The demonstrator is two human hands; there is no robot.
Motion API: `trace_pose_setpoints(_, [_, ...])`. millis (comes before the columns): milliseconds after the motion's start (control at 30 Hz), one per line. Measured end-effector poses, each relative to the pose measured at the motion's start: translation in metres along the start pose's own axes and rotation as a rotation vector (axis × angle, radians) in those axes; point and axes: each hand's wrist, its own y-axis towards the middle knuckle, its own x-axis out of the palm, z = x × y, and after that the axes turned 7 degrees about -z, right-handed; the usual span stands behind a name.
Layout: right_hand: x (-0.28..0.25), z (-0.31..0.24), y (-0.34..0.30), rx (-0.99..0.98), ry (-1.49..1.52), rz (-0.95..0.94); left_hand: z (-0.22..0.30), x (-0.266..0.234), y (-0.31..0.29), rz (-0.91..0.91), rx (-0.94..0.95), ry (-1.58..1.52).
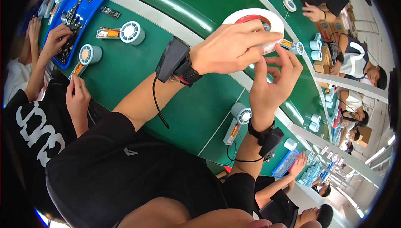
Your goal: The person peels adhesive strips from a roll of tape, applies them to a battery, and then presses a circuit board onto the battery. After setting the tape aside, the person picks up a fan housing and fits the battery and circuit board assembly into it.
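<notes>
My left hand [227, 48] is closed, its fingertips pinching a short white strip of tape [269, 47] with red marks. Meeting it from the right, my right hand [273, 79] has thumb and forefinger closed at the strip's edge, its other fingers curled. Just behind the left hand is a wide white tape roll [273, 18] with a red core, partly hidden by the fingers; whether that hand also supports it I cannot tell. Below the hands, near my right wrist, a light-blue round fan unit [241, 113] sits on the green table with an orange battery [234, 132] in its handle.
To the left lies another fan unit [133, 33] by a small circuit board [110, 12]. A co-worker's hand [58, 38] reaches into a blue tray [98, 0] of dark parts. A metal rail [142, 4] borders the green conveyor [175, 2]. Other people work across it.
</notes>
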Motion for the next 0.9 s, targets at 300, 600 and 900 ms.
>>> trace_pose_setpoints(300, [-0.014,0.013,-0.015,0.058,0.322,0.081,0.013,0.002,0.0,-0.178,-0.022,0.088])
trace_pose_setpoints(600, [-0.031,0.028,0.012,-0.032,0.942,0.163,-0.012,-0.009,0.006,0.056,-0.398,-0.389])
trace_pose_setpoints(900, [0.018,0.202,0.1,0.626,0.335,0.161,-0.01,-0.017,0.007,0.251,-0.475,-0.556])
